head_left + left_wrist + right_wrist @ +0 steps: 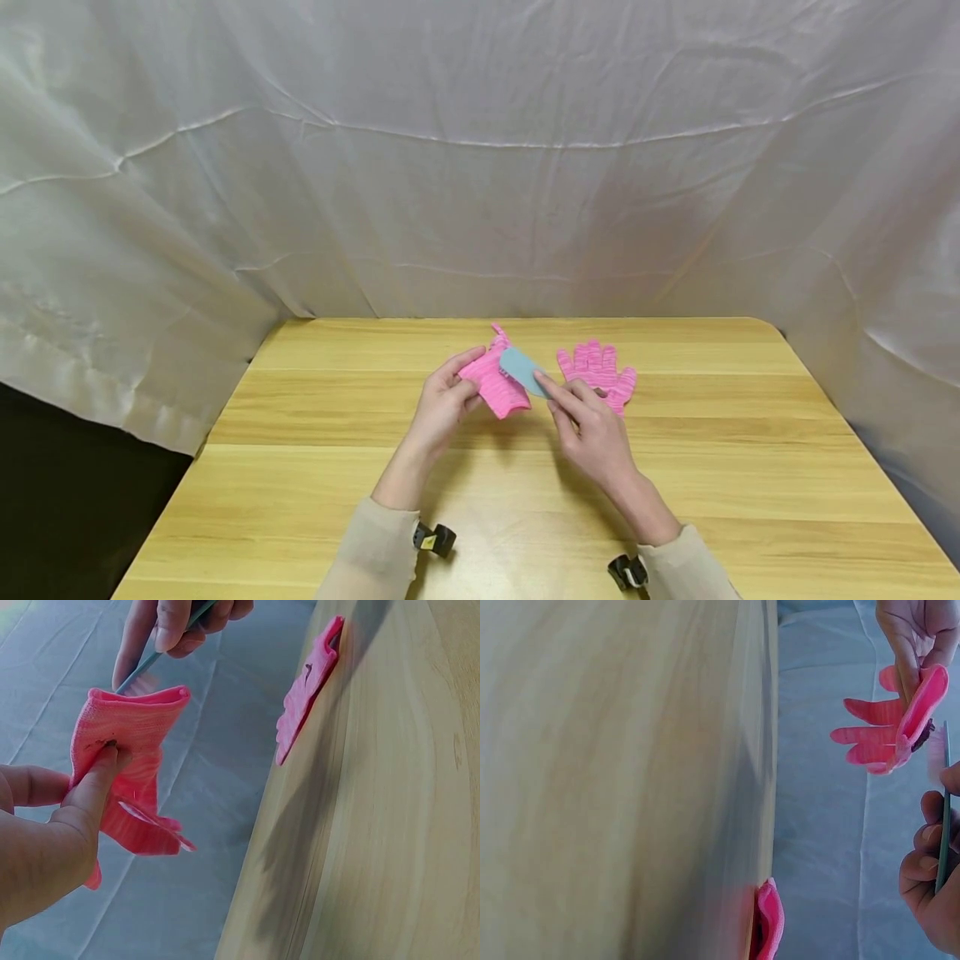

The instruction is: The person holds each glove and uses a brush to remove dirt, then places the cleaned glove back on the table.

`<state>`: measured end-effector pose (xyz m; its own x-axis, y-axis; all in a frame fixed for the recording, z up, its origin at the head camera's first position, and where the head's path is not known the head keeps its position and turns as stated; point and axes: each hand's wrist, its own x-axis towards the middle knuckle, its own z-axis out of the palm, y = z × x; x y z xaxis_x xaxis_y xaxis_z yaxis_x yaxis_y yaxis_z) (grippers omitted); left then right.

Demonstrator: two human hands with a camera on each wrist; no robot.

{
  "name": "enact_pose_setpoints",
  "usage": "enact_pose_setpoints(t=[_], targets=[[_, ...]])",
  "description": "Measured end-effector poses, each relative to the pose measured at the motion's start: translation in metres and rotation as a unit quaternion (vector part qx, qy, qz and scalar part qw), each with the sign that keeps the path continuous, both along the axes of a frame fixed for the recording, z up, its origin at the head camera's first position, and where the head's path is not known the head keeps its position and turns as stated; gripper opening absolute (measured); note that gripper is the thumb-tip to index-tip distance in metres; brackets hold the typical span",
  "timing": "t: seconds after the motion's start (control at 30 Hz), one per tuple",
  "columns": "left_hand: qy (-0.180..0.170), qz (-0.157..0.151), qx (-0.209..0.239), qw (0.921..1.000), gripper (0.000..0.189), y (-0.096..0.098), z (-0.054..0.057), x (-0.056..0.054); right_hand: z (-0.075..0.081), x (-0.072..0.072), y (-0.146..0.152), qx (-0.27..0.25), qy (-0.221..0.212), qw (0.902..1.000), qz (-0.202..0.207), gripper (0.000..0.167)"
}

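My left hand (441, 406) pinches a pink knitted glove (501, 390) between thumb and fingers, lifted above the table. In the left wrist view, the thumb presses on the glove near its cuff, beside a small dark mark. My right hand (597, 437) grips a flat light-blue brush (523, 372) with the index finger laid along its back. Pale bristles (936, 759) face the glove in the right wrist view, close to a dark patch (924, 736) on the fabric. Whether they touch it I cannot tell.
A second pink glove (596, 367) lies on the wooden table (360, 400), behind and right of the brush, with its fingers toward the back edge. A pale cloth curtain (480, 208) hangs behind the table and along both sides.
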<state>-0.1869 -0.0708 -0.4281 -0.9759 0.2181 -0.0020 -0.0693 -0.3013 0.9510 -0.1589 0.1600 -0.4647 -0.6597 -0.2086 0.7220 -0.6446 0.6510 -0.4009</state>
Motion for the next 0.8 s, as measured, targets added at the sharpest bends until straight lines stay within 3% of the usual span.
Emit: enact_pose_setpoints(t=[0.3, 0.6, 0.8], targets=[[-0.002, 0.002, -0.003, 1.0, 0.057, 0.0, 0.0, -0.001, 0.0, -0.002, 0.002, -0.004, 0.003, 1.0, -0.004, 0.046], [-0.004, 0.012, -0.015, 0.9998, 0.057, 0.0, 0.0, 0.0, 0.008, 0.002, -0.001, -0.071, -0.025, 0.9963, 0.042, 0.048], [0.0, 0.012, -0.032, 0.9994, 0.056, 0.001, -0.002, 0.0, 0.008, 0.003, -0.005, -0.065, -0.023, 0.996, 0.058, 0.048]])
